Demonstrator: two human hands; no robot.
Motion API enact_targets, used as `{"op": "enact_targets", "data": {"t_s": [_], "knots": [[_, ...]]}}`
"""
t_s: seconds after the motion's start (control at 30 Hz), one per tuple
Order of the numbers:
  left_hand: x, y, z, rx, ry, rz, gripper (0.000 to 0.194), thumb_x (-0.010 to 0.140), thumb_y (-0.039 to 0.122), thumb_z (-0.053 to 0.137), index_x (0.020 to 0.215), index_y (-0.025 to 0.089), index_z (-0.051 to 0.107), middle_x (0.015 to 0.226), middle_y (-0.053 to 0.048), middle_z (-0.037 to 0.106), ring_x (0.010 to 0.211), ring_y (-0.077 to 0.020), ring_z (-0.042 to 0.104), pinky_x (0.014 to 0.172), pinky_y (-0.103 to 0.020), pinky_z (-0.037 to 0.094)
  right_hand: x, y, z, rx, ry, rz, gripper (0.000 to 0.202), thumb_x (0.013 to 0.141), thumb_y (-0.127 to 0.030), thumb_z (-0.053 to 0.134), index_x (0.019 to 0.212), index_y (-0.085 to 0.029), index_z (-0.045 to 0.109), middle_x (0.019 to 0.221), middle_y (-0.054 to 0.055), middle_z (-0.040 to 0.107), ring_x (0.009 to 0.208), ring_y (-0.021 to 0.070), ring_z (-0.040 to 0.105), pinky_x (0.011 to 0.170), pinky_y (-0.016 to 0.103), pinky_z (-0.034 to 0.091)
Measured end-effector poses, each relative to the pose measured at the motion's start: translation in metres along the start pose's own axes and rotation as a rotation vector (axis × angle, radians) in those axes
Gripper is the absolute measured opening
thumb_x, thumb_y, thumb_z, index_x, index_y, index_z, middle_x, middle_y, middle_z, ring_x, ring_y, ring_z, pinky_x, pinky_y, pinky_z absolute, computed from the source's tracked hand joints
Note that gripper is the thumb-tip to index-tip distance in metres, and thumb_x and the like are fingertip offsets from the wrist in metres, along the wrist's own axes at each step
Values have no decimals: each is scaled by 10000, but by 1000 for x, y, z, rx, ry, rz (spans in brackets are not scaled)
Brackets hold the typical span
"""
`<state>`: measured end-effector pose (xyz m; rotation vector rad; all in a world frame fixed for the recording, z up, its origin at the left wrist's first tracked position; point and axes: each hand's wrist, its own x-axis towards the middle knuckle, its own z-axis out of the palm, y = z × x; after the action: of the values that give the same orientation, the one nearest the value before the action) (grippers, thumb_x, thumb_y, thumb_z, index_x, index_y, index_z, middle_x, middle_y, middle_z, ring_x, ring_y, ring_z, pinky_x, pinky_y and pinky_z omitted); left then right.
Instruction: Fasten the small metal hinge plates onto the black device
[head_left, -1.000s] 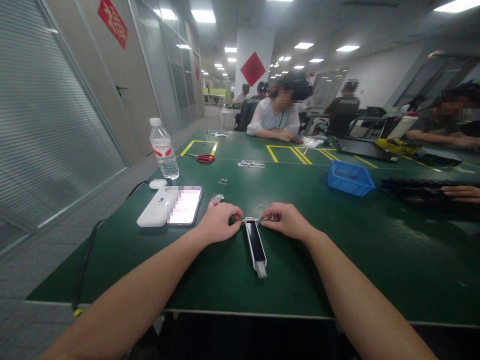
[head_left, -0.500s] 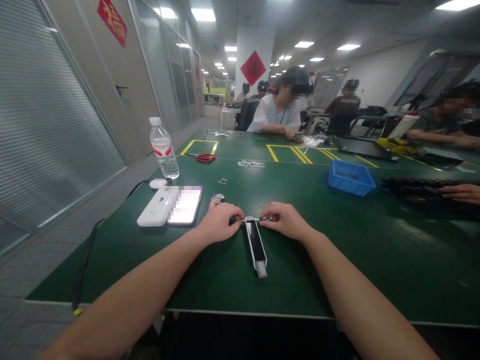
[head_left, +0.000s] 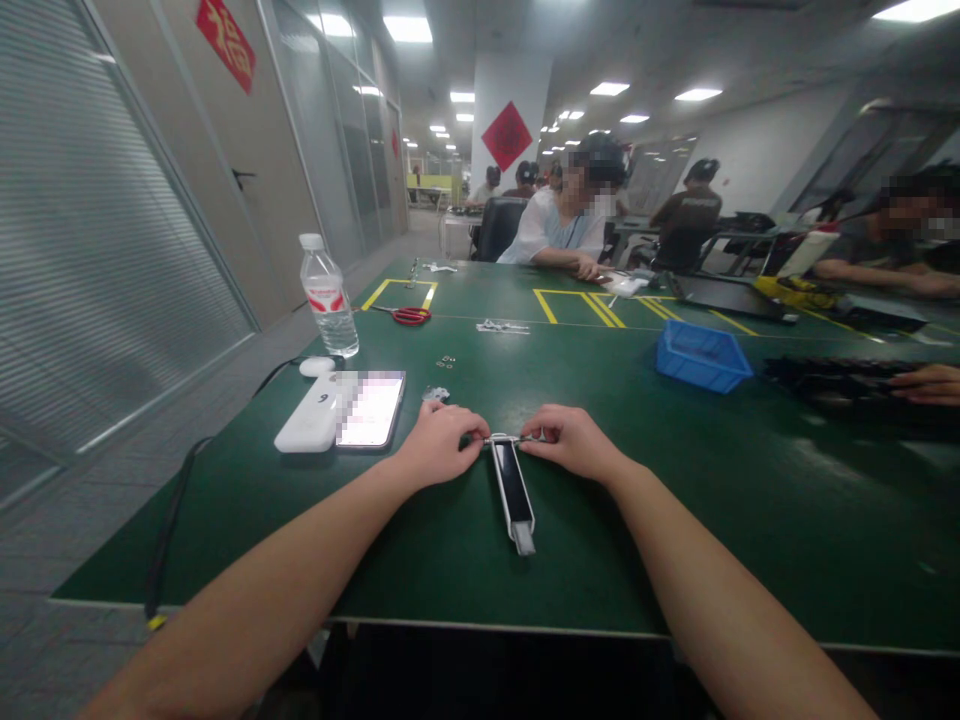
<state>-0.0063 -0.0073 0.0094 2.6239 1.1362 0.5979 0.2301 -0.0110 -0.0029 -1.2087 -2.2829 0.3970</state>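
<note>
A slim white device with a long dark screen (head_left: pixel 513 482) lies on the green table, slightly slanted. A pale grey end piece (head_left: pixel 524 540) sticks out of its near end. At its far end, a thin light-coloured loop or strip (head_left: pixel 503 437) runs crosswise. My left hand (head_left: pixel 444 443) is closed in a pinch at the left of that end, on something small and thin. From the right, my right hand (head_left: pixel 568 440) pinches a thin, dark piece beside the same end. What exactly the fingertips hold is too small to name.
Left stand a water bottle (head_left: pixel 328 300), a white box-like case (head_left: pixel 307 415) and a lit phone (head_left: pixel 371 410). Beyond lie red-handled scissors (head_left: pixel 411 316), small metal rings (head_left: pixel 447 362) and white strips (head_left: pixel 502 327). A blue bin (head_left: pixel 703 357) sits right; co-workers sit around.
My hands and the device stay practically still. Across the table, the co-worker's head and hands have shifted slightly.
</note>
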Motion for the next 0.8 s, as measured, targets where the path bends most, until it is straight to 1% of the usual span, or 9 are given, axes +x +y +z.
{"op": "enact_targets", "data": {"t_s": [0.3, 0.43, 0.8], "knots": [[0, 2, -1, 9, 1, 9, 166, 797, 183, 507, 879, 207, 649, 861, -11, 690, 878, -204, 598, 922, -405, 292, -1, 1, 1, 2, 6, -1, 101, 758, -264, 690, 809, -178, 704, 709, 11, 599, 586, 97, 498, 572, 228, 396], [0, 2, 0, 13, 2, 7, 160, 803, 179, 508, 880, 208, 646, 866, -6, 688, 888, -206, 599, 910, -407, 284, 0, -1, 1, -2, 5, -2, 86, 754, -248, 694, 799, -175, 701, 693, 7, 594, 579, 96, 492, 568, 228, 395], [0, 2, 0, 14, -11, 3, 158, 807, 160, 514, 893, 205, 639, 873, 1, 681, 896, -207, 600, 902, -410, 274, 0, 1, 2, 33, 8, 9, 100, 760, -265, 692, 806, -177, 699, 700, 9, 591, 587, 99, 497, 575, 230, 404]]}}
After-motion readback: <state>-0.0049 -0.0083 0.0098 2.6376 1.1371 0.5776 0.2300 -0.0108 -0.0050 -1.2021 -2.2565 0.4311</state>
